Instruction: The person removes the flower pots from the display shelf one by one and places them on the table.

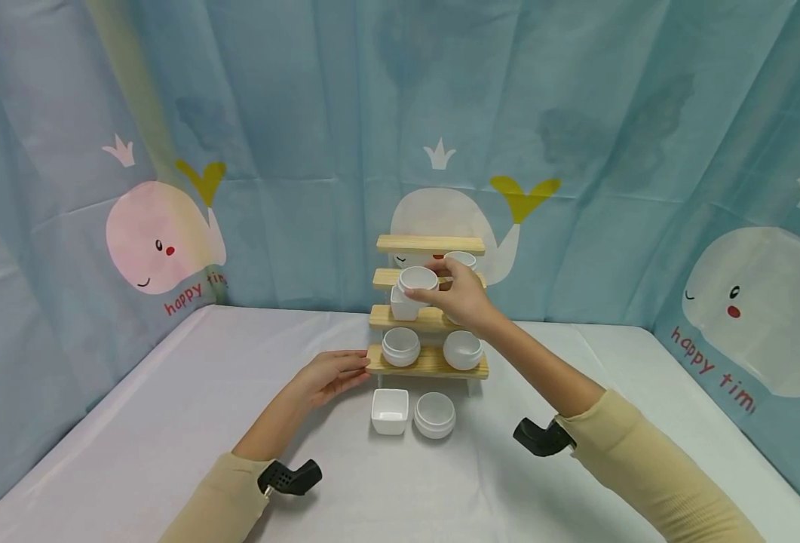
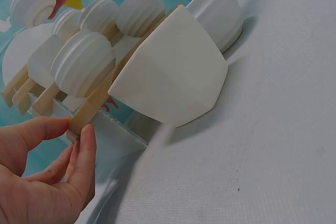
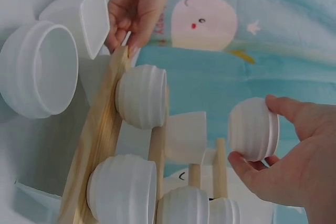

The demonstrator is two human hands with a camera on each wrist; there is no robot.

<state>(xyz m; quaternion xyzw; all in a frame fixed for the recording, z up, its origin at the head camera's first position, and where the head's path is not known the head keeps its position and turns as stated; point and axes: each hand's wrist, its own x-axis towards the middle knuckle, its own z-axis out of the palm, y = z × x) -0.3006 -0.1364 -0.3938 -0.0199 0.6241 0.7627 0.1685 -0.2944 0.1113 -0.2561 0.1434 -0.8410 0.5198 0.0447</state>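
My right hand (image 1: 466, 298) pinches a round white ribbed bowl (image 3: 252, 128) by its sides, raised near the upper steps of a wooden-stepped stand (image 1: 432, 362). Thumb and fingers of my left hand (image 2: 50, 174) grip the left end of the lowest step. Two round bowls stand on that step, one left (image 1: 401, 347) and one right (image 1: 463, 351). A square white bowl (image 1: 403, 309) is on the second step at left, partly covered by the held bowl in the head view. Another round bowl (image 1: 461, 259) sits higher at right, partly hidden by my right hand.
In front of the stand, a square white bowl (image 1: 390, 412) and a round white bowl (image 1: 434, 415) rest side by side on the white tablecloth (image 1: 237, 377). The top step (image 1: 430, 244) rises close to a blue curtain (image 1: 291, 151) printed with whales.
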